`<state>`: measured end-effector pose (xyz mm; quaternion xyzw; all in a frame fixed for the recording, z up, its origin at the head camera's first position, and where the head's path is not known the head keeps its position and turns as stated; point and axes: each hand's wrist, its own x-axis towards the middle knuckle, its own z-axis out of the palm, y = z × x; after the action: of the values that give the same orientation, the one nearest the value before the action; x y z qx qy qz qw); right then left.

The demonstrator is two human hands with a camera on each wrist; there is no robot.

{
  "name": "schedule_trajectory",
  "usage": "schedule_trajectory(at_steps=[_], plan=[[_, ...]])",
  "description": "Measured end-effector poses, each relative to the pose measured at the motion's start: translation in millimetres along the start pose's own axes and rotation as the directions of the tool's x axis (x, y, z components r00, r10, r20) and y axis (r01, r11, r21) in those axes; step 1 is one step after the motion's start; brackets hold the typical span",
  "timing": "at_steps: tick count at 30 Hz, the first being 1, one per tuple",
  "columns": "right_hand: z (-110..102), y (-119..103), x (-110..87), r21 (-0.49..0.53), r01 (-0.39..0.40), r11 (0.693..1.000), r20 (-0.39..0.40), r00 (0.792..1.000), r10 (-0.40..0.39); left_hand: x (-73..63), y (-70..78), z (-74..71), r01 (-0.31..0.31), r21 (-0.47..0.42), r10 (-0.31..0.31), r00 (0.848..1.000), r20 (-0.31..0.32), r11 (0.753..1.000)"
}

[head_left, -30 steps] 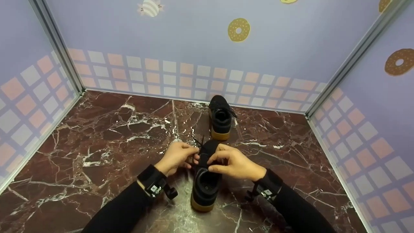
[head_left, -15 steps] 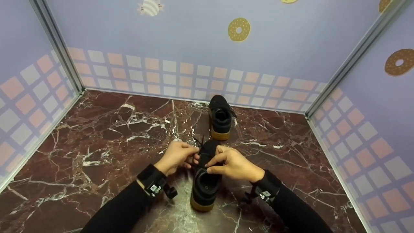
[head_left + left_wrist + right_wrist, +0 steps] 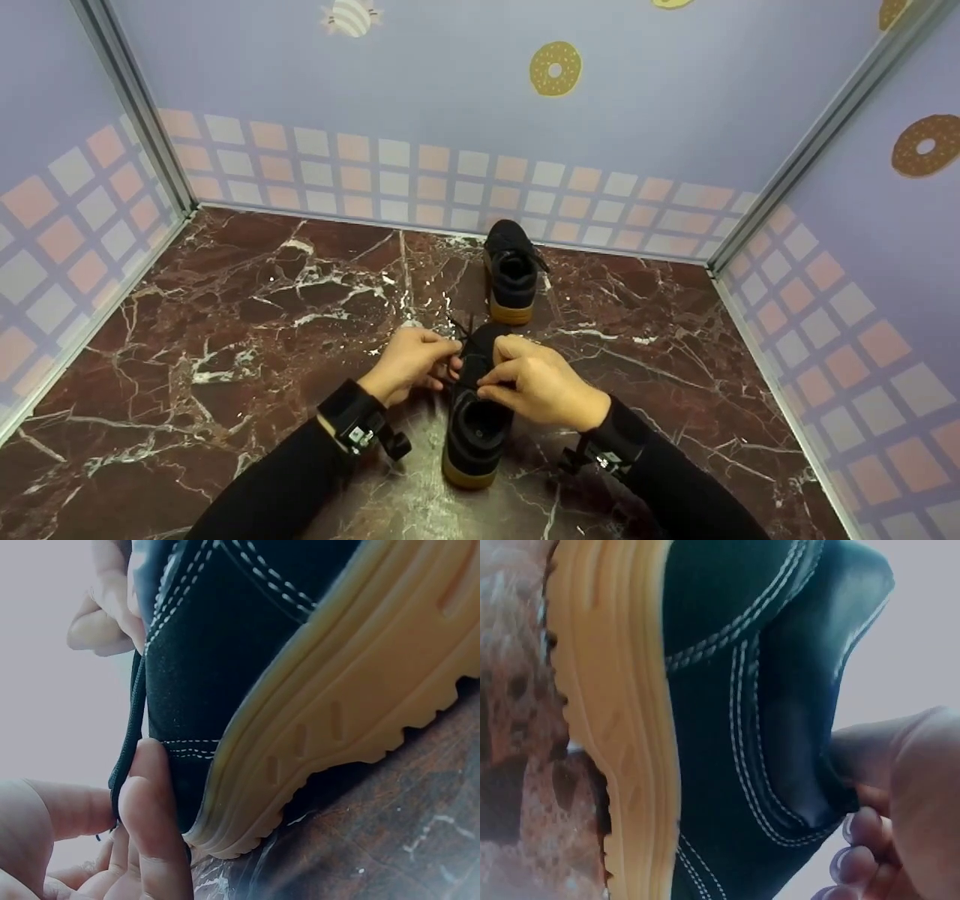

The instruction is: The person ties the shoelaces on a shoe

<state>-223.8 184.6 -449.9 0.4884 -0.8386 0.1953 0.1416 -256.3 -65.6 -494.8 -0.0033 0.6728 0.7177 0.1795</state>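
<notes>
A black shoe (image 3: 480,427) with a tan rubber sole stands between my hands, toe pointing away from me. My left hand (image 3: 411,364) is at its left side, pinching a black shoelace (image 3: 133,724) between thumb and index finger in the left wrist view. Along the shoe's front edge that lace runs up toward the other hand. My right hand (image 3: 541,382) curls over the top of the shoe, thumb and fingers gripping the upper at the front of the opening. In the right wrist view the thumb (image 3: 870,746) reaches that edge, and the fingertips show just below it.
A second black shoe (image 3: 512,274) with a tan heel stands farther back, close to the back wall (image 3: 450,90). Dark red marbled floor (image 3: 300,330) with white veins spreads all around. Side panels (image 3: 862,247) with printed squares and doughnuts close in left and right.
My right hand has rolled over slightly, its knuckles now more on top, with the thumb still at the shoe's opening. The left hand and both shoes hold their places.
</notes>
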Motion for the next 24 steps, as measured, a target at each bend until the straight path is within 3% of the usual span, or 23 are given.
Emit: schedule_trajectory(at_steps=[3, 8, 12, 18, 24], plan=[[-2, 1, 0.6, -0.044, 0.046, 0.998, 0.015, 0.999, -0.045, -0.4, 0.4, 0.2, 0.003, -0.006, -0.003, 1.000, -0.004, 1.000], [-4, 1, 1.9, -0.061, 0.062, 0.996, 0.064, 0.996, -0.058, -0.6, 0.7, 1.1, 0.001, -0.009, -0.001, 1.000, 0.001, 1.000], [-3, 0, 2.6, -0.075, 0.072, 0.995, 0.055, 0.996, -0.068, -0.6, 0.7, 1.2, 0.001, -0.018, -0.001, 1.000, 0.005, 1.000], [6, 0, 2.0, -0.098, 0.069, 0.993, -0.076, 0.994, -0.077, -2.0, 2.0, 0.9, 0.006, -0.026, -0.005, 1.000, 0.009, 1.000], [18, -1, -0.2, -0.105, 0.008, 0.994, -0.230, 0.973, -0.033, -3.6, 2.5, 0.0, 0.004, -0.012, -0.004, 1.000, 0.020, 1.000]])
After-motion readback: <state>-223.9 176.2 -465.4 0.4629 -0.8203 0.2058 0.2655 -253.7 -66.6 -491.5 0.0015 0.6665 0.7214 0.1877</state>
